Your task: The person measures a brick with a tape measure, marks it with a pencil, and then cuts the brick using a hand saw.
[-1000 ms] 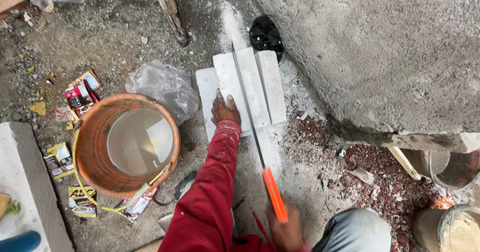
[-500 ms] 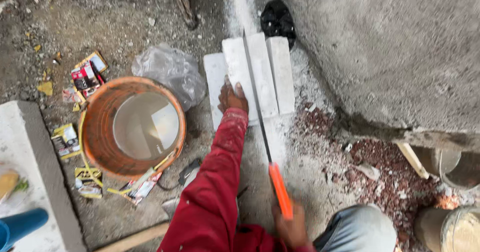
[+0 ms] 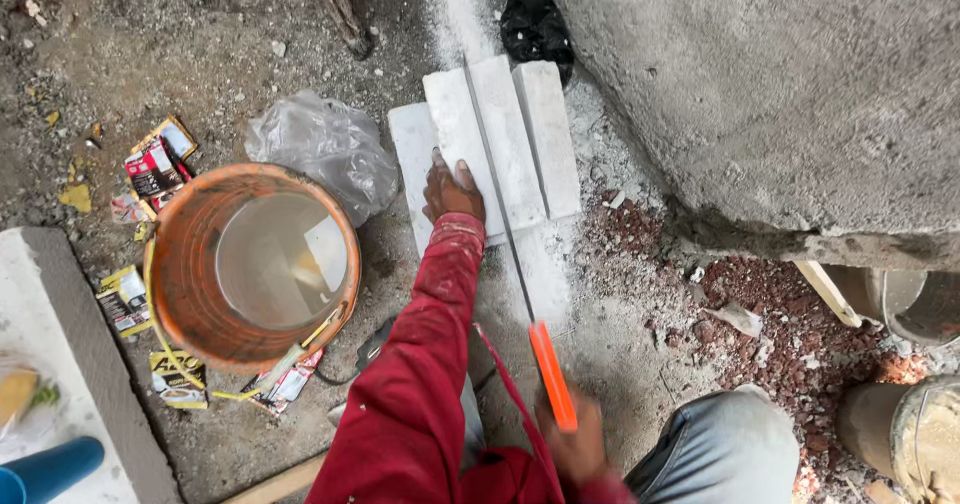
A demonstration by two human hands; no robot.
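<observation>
Several white blocks [image 3: 500, 144] lie side by side on the dusty ground. My left hand [image 3: 450, 189], in a red sleeve, presses flat on the near end of one block. My right hand [image 3: 572, 444] grips the orange handle of a hand saw [image 3: 548, 369]. The saw's long thin blade [image 3: 495, 184] runs along the middle block, in a cut down its length. White dust lies around the blocks.
An orange bucket [image 3: 165, 264] holding water stands left of my arm, with a crumpled plastic bag [image 3: 320, 149] behind it. Torn packets litter the ground. A rough concrete wall [image 3: 780, 94] rises at right, a grey slab [image 3: 60, 364] at left, buckets [image 3: 915, 434] at lower right.
The view has shifted slightly. The saw has slid forward along the block while my left hand stays pressed on it.
</observation>
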